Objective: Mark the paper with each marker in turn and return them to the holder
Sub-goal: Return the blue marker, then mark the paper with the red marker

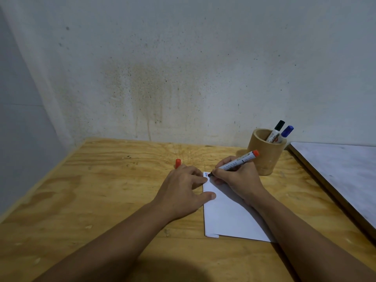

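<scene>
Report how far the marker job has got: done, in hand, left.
Done, apparently: black marker and blue marker stand capped in the holder, and short marks show at the paper's top corner. In hand: right hand presses the red marker tip there; left hand steadies the sheet, holding the red cap. Left: cap it and return it.

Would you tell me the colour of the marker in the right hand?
Red-ended marker, white barrel, in the head view.

Plain home corner, bare plywood desk, stained plaster wall, bamboo marker holder
</scene>
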Motion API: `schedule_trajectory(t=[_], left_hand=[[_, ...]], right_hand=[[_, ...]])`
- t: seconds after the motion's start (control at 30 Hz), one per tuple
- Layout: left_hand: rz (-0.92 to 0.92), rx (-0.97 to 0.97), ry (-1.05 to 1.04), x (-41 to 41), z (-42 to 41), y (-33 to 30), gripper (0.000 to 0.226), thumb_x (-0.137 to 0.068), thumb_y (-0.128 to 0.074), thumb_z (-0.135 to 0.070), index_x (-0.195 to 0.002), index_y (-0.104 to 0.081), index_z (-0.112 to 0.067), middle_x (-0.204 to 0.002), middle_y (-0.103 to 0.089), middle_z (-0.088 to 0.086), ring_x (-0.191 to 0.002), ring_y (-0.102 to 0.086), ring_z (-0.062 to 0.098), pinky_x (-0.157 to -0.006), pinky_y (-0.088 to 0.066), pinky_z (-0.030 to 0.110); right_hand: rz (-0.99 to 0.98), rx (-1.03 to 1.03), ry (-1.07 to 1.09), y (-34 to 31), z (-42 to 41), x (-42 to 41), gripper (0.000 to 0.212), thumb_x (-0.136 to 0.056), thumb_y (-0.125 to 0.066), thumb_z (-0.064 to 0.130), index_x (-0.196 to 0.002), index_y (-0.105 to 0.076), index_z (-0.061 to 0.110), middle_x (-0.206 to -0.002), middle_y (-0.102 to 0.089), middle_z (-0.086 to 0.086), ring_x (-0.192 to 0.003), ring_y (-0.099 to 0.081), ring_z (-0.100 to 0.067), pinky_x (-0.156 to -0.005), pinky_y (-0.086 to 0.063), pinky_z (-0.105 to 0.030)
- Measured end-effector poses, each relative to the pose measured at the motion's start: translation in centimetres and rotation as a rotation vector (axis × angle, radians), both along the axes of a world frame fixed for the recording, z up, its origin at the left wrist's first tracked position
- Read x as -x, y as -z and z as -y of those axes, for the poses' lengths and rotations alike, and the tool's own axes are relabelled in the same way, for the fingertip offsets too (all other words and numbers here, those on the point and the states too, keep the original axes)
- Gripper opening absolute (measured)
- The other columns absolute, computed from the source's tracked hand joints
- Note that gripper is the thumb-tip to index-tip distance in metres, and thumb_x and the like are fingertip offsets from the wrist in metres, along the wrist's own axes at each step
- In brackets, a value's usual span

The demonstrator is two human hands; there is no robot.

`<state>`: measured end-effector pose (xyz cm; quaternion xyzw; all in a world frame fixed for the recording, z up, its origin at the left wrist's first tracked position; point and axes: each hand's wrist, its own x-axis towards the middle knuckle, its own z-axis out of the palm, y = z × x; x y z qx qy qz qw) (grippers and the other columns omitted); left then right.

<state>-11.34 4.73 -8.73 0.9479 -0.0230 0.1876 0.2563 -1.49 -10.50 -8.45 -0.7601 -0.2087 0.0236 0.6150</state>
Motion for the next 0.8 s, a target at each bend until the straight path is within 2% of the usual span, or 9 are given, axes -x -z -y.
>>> schedule_trajectory(t=[0.17,0.23,0.3,0.37,0.43,0.53,0.6,0.67,0.8], left_hand=[[0.090,0.059,-0.047,0.1,-0.1,-0.2,0.047,-0.072,-0.073,-0.045,-0.110,-0.070,-0.018,-0.113,-0.061,-0.004,-0.107,-0.050,0.011,-0.090,-0.046,0.034],[0.238,0.077,-0.172,-0.3,-0.7,-0.6,0.037,-0.076,-0.072,-0.036,-0.108,-0.069,-0.017,-0.116,-0.058,-0.002,-0.108,-0.047,0.014,-0.090,-0.045,0.034],[0.230,0.060,-0.311,-0.9,-1.5,-1.0,0.036,-0.082,-0.067,-0.027,-0.117,-0.064,-0.019,-0.128,-0.050,0.000,-0.118,-0.041,0.017,-0.098,-0.040,0.035],[0.106,0.077,-0.361,-1.3,-2.6,-1.2,0.036,-0.086,-0.063,-0.015,-0.122,-0.061,-0.017,-0.129,-0.050,0.002,-0.120,-0.040,0.019,-0.098,-0.036,0.029],[0.041,0.174,-0.344,-1.4,-3.2,-1.5,0.030,-0.086,-0.060,-0.003,-0.114,-0.066,-0.012,-0.113,-0.060,0.005,-0.105,-0.051,0.016,-0.085,-0.039,0.019],[0.012,0.458,-0.331,-1.2,-3.3,-2.3,0.020,-0.083,-0.063,0.002,-0.095,-0.070,-0.012,-0.096,-0.067,0.001,-0.086,-0.060,0.012,-0.073,-0.050,0.016],[-0.047,0.886,-0.272,-1.2,-2.7,-3.5,0.016,-0.080,-0.065,0.004,-0.089,-0.069,-0.007,-0.093,-0.069,0.009,-0.089,-0.066,0.026,-0.082,-0.059,0.040],[-0.093,1.211,-0.173,-1.0,-2.0,-4.9,0.013,-0.079,-0.065,0.005,-0.090,-0.067,-0.001,-0.087,-0.069,0.015,-0.082,-0.068,0.029,-0.083,-0.058,0.047],[-0.116,1.359,-0.019,-1.2,-0.8,-6.3,0.011,-0.081,-0.062,0.007,-0.090,-0.067,0.002,-0.078,-0.069,0.017,-0.071,-0.068,0.022,-0.073,-0.058,0.034]], right_hand=[[-0.061,-0.181,0.059,-0.6,0.4,0.5,0.012,-0.077,-0.076,0.000,-0.081,-0.065,-0.003,-0.072,-0.067,-0.019,-0.061,-0.067,-0.021,-0.060,-0.058,-0.034],[-0.110,-0.289,0.065,-1.0,0.6,0.8,0.016,-0.078,-0.075,0.000,-0.082,-0.060,-0.002,-0.072,-0.065,-0.022,-0.055,-0.066,-0.024,-0.055,-0.058,-0.032],[-0.145,-0.359,0.040,-1.4,0.6,1.1,0.016,-0.080,-0.073,-0.002,-0.082,-0.058,-0.002,-0.071,-0.063,-0.025,-0.050,-0.066,-0.026,-0.051,-0.057,-0.028],[-0.164,-0.388,0.041,-1.7,0.6,1.3,0.015,-0.080,-0.073,-0.004,-0.080,-0.059,0.001,-0.077,-0.065,-0.026,-0.060,-0.068,-0.028,-0.054,-0.058,-0.028],[-0.185,-0.431,0.044,-2.5,0.7,1.4,0.014,-0.079,-0.072,-0.006,-0.082,-0.061,0.002,-0.084,-0.065,-0.025,-0.075,-0.069,-0.032,-0.063,-0.062,-0.035],[-0.224,-0.505,-0.034,-4.1,1.2,1.7,0.010,-0.081,-0.067,-0.007,-0.088,-0.062,-0.005,-0.084,-0.066,-0.027,-0.078,-0.068,-0.034,-0.069,-0.062,-0.042],[-0.200,-0.485,-0.069,-5.2,1.5,2.1,0.006,-0.082,-0.066,-0.006,-0.087,-0.064,-0.005,-0.082,-0.069,-0.026,-0.075,-0.070,-0.033,-0.065,-0.063,-0.040],[-0.142,-0.408,-0.058,-6.0,1.6,2.5,0.010,-0.082,-0.068,-0.002,-0.090,-0.063,-0.007,-0.082,-0.072,-0.024,-0.073,-0.072,-0.032,-0.065,-0.062,-0.041],[-0.003,-0.320,0.007,-7.1,1.8,3.1,0.023,-0.077,-0.076,0.007,-0.089,-0.065,-0.010,-0.083,-0.072,-0.028,-0.071,-0.074,-0.033,-0.063,-0.060,-0.041]])
